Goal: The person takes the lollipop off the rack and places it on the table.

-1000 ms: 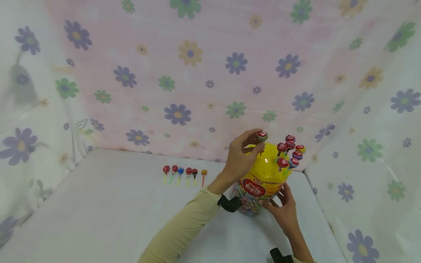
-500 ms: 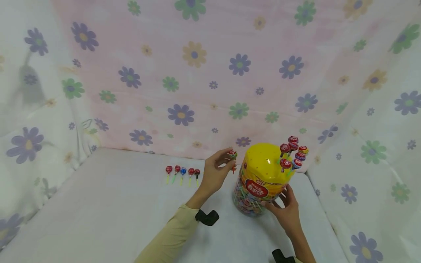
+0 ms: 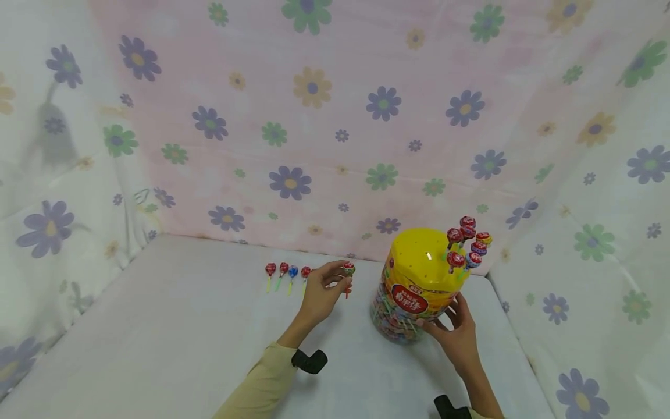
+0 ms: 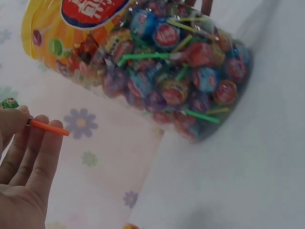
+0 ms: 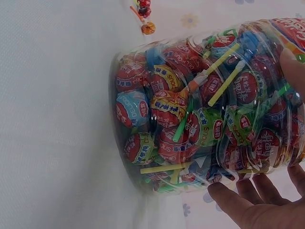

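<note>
A white cloth-covered table [image 3: 173, 326] with flowered sheets [image 3: 324, 116] hung behind it fills the scene. Under the right hand [image 3: 456, 337] stands a clear jar [image 3: 405, 308] packed with lollipops, its yellow lid [image 3: 421, 256] carrying a cluster of lollipops [image 3: 466, 244] stuck upright on the side away from the left hand [image 3: 320, 291]. The right hand's fingers lie spread and fairly straight against the jar's lower wall, steadying it rather than gripping.

The left hand is out to the left of the jar, low over the table, forearm stretched forward. It pinches one lollipop [image 3: 348, 269] by its orange stick [image 4: 47, 128] between thumb and fingertips, wrapped head uppermost, close beside the jar. Just beyond its knuckles a short row of lollipops [image 3: 287, 271] lies on the cloth, sticks pointing toward the person.

Setting this one down neatly probably calls for lowering the stick flat, parallel to the others, at the end of the row nearest the jar, and letting go only once it rests.
</note>
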A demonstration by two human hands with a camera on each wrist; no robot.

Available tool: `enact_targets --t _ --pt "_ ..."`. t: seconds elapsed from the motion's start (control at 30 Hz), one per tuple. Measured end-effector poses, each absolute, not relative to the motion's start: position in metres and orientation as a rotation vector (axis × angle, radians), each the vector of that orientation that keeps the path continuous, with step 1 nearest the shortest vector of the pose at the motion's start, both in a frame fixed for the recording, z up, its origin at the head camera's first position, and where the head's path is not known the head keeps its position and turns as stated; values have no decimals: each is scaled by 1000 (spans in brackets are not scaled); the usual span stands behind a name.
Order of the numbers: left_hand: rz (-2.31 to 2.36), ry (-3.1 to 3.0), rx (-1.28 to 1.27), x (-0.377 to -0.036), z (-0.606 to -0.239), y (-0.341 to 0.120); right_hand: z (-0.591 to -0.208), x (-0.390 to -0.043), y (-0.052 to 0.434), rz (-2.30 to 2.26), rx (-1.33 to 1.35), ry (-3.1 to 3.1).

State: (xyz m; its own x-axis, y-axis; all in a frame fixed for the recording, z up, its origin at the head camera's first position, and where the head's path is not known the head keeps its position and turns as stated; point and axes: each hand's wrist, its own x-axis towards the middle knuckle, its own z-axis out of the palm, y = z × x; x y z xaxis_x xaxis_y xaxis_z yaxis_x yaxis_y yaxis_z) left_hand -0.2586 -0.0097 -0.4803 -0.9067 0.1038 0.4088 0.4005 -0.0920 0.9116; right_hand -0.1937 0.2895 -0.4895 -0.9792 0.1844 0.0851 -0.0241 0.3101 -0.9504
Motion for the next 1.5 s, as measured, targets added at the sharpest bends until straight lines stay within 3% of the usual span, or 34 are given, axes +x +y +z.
enact_targets --t 0.53,1.03,1.5 --pt "-2201 -2120 -384 -247 -519 -57 -489 -193 291 1749 -154 -2383" --pt "-1999 -2198 -112 -243 -527 -124 -488 -191 290 1741 -132 -2387" --pt "-1586 -2398 99 -278 -526 -180 -491 -193 289 1706 -123 -2417"
